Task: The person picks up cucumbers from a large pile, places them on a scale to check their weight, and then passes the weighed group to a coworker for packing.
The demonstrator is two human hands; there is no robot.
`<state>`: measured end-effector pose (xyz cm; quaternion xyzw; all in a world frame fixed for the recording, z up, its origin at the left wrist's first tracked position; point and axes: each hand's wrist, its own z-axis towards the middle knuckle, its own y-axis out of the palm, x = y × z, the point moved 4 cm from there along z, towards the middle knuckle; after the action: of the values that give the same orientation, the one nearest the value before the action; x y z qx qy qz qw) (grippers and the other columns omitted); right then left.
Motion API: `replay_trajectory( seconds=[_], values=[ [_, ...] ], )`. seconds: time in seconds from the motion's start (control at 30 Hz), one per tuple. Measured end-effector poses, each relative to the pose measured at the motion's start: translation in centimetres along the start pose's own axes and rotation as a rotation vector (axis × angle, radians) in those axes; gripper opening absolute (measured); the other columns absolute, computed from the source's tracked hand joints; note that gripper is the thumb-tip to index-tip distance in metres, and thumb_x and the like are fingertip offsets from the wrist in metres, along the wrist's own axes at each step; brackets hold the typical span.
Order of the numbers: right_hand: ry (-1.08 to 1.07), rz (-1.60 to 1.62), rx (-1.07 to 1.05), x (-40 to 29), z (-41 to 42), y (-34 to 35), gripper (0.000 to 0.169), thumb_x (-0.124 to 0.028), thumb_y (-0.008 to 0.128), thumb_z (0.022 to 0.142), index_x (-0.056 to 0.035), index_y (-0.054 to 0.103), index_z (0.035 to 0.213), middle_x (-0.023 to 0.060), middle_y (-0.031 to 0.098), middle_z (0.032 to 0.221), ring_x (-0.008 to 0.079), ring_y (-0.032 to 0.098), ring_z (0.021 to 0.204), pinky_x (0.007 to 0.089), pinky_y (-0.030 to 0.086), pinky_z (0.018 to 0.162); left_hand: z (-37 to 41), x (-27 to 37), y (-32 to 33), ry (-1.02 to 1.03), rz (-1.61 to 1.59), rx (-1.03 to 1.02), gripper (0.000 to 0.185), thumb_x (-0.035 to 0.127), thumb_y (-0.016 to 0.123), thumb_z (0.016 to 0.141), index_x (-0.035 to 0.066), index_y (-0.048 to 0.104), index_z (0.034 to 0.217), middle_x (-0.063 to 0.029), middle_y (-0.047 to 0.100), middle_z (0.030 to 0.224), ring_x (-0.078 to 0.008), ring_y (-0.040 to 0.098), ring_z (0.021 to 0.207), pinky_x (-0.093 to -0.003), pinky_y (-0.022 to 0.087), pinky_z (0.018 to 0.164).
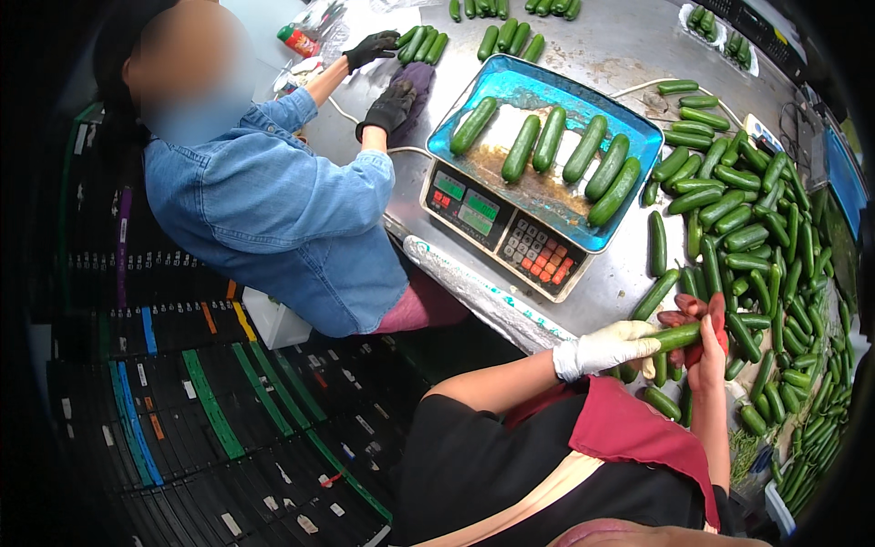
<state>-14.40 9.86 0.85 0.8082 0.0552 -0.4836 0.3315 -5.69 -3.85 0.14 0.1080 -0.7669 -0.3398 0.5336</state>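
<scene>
In front of me, a green cucumber (677, 338) is held between my two hands. My left hand (610, 350), in a white glove, grips its near-left end. My right hand (705, 335), in a glove with dark red fingers, is around the other end, its fingers partly spread behind. Beside and beneath my hands lies a large heap of loose cucumbers (745, 236). To the upper left stands a digital scale (509, 229) with lit green displays. Its blue tray (506, 78) carries several cucumbers (548, 139) in a slanted row.
At left, a person in a denim shirt (273, 184) wears black gloves (389, 109) and touches grouped cucumbers (424, 45) and a purple cloth (418, 85). A roll of printed plastic film (478, 290) lies along the metal table's edge. Black crates (225, 424) fill the lower left.
</scene>
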Motion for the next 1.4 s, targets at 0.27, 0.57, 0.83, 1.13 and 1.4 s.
replay_trajectory(
  seconds=[0.27, 0.57, 0.83, 1.13, 1.4],
  values=[
    [-0.158, 0.150, 0.072, 0.1, -2.4, -1.0, 0.044, -0.019, 0.040, 0.097, -0.0121, 0.026, 0.138, 0.0155, 0.047, 0.121, 0.0331, 0.054, 0.107, 0.0432, 0.042, 0.093, 0.5, -1.0, 1.1, -0.136, 0.022, -0.105, 0.040, 0.038, 0.049, 0.093, 0.005, 0.050, 0.116, -0.0012, 0.062, 0.091, -0.0069, 0.058, 0.081, -0.0218, 0.044, 0.072],
    [0.018, -0.660, 0.278, -4.2, -3.6, -6.3, 0.037, -0.033, 0.038, 0.096, -0.0072, 0.054, 0.116, 0.0079, 0.067, 0.088, 0.0140, 0.066, 0.069, 0.0232, 0.047, 0.045, 2.5, -2.9, 2.5, -0.148, 0.596, -0.027, 0.046, 0.020, 0.049, 0.094, -0.001, 0.039, 0.134, -0.0101, 0.053, 0.122, -0.0134, 0.052, 0.106, -0.0242, 0.040, 0.091],
    [-0.123, -0.845, 0.275, -8.6, 2.3, -10.3, 0.030, -0.030, 0.047, 0.093, -0.0081, 0.058, 0.110, 0.0079, 0.066, 0.083, 0.0164, 0.061, 0.054, 0.0283, 0.048, 0.051, 3.1, -2.1, 2.5, -0.086, 0.706, 0.069, 0.040, 0.018, 0.049, 0.094, 0.000, 0.047, 0.129, -0.0105, 0.058, 0.117, -0.0135, 0.055, 0.108, -0.0239, 0.041, 0.091],
    [-0.240, -2.074, -0.267, -12.0, 17.0, -10.5, 0.051, -0.055, 0.041, 0.087, -0.0110, 0.067, 0.090, 0.0131, 0.065, 0.093, 0.0325, 0.063, 0.086, 0.0429, 0.050, 0.072, 6.5, -0.2, 3.1, -0.072, 0.501, 0.189, 0.039, 0.015, 0.046, 0.095, -0.005, 0.044, 0.128, -0.0113, 0.058, 0.115, -0.0138, 0.053, 0.108, -0.0244, 0.039, 0.094],
    [-0.287, -1.915, -0.354, -14.2, 14.7, -10.3, 0.044, -0.048, 0.045, 0.088, -0.0090, 0.065, 0.087, 0.0140, 0.065, 0.085, 0.0343, 0.063, 0.075, 0.0420, 0.051, 0.065, 11.1, 0.0, 3.5, 0.049, 0.220, 0.224, 0.039, 0.016, 0.045, 0.096, -0.004, 0.043, 0.130, -0.0095, 0.062, 0.110, -0.0157, 0.057, 0.104, -0.0272, 0.041, 0.094]
  ],
)
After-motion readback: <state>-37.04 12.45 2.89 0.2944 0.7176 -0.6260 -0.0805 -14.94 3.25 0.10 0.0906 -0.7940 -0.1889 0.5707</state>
